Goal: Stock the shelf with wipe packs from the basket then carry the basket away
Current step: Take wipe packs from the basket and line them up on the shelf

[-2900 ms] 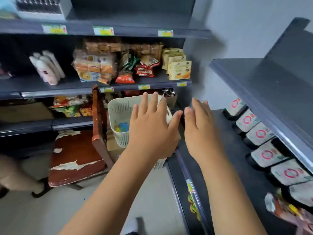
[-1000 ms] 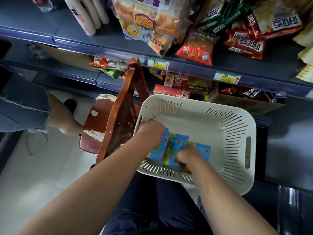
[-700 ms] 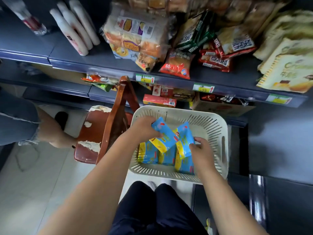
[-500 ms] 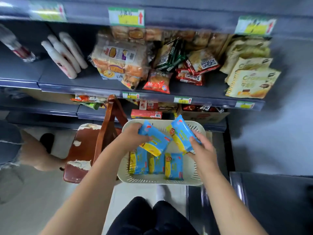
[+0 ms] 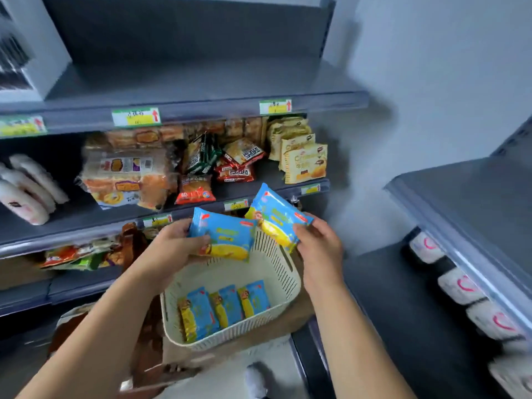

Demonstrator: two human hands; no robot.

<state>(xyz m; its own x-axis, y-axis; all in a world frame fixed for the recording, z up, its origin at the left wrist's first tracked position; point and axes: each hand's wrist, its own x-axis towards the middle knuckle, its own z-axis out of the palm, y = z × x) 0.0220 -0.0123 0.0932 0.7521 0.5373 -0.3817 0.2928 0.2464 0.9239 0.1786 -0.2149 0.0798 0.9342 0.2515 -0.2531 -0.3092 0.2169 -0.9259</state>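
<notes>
Right-side shelf (image 5: pixel 397 298): bare deck in front of the white red-ringed packs (image 5: pixel 460 289), likely the drop zone. Cream slotted basket (image 5: pixel 273 266) sits low between the shelf units, three wipe packs (image 5: pixel 224 308) lying inside. Left hand (image 5: pixel 169 249) grips one blue-yellow wipe pack (image 5: pixel 227 237). Right hand (image 5: pixel 319 246) pinches a second pack (image 5: pixel 276 223) by its end. Both packs are above the rim, presumably one per hand to halve trips.

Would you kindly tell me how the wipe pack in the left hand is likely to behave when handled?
Probably soft, not stiff: the wipe pack looks like a puffy film pouch. Likely light, since the left hand holds it by one end alone. The smooth wrapper may be slippery when stacked.
</notes>
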